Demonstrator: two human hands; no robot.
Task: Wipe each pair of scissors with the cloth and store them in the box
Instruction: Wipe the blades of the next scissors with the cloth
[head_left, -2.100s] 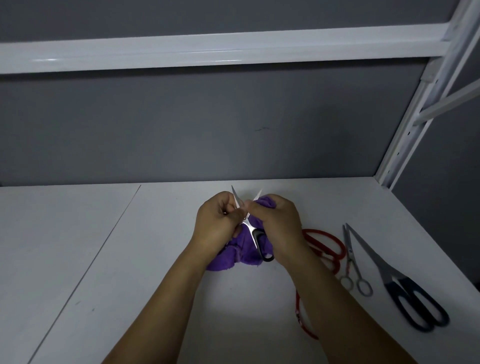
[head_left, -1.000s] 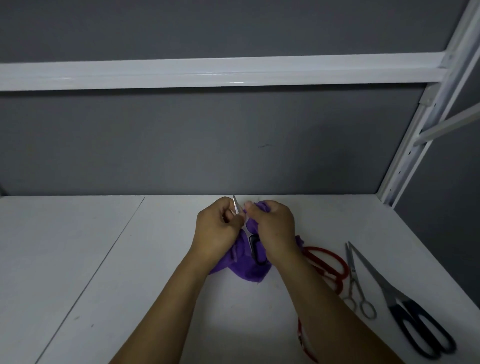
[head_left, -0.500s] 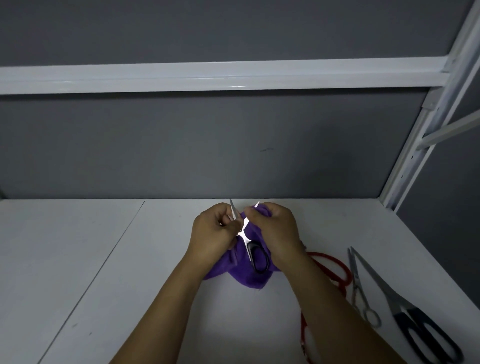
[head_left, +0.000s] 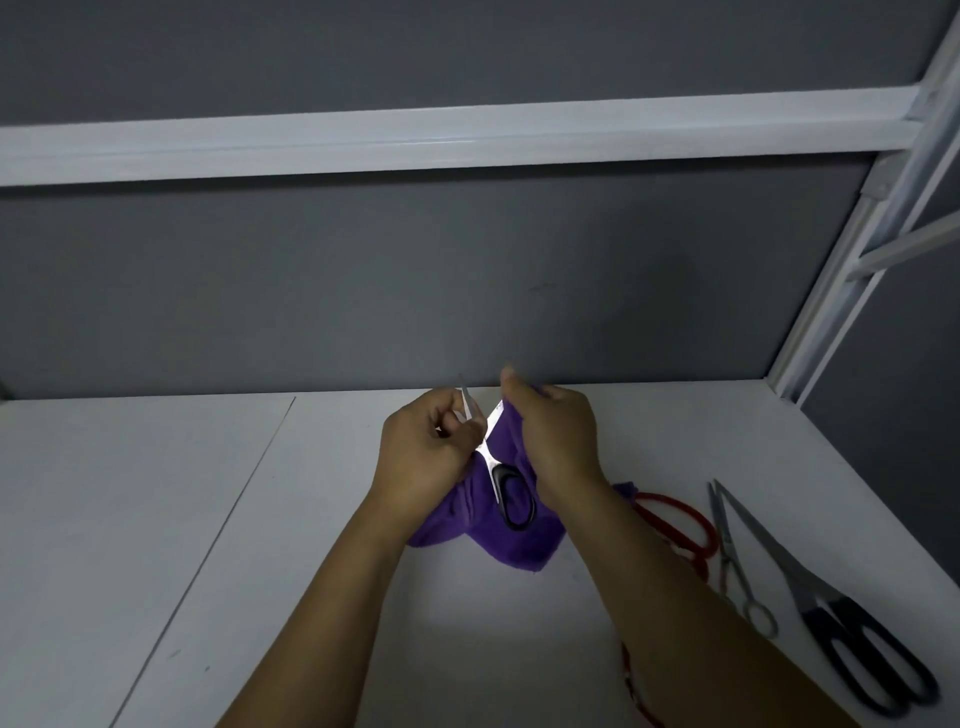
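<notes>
Above the white table (head_left: 156, 519), the left hand (head_left: 421, 457) pinched one blade of the small scissors (head_left: 511, 493), whose blades stood apart in a V with the black handle loop hanging toward the person. The right hand (head_left: 556, 441) was curled round the purple cloth (head_left: 519, 545), pressing it against the other blade. To the right on the table lay red scissors (head_left: 675, 525), thin silver scissors (head_left: 732, 561) and big black-handled scissors (head_left: 831, 613), side by side.
</notes>
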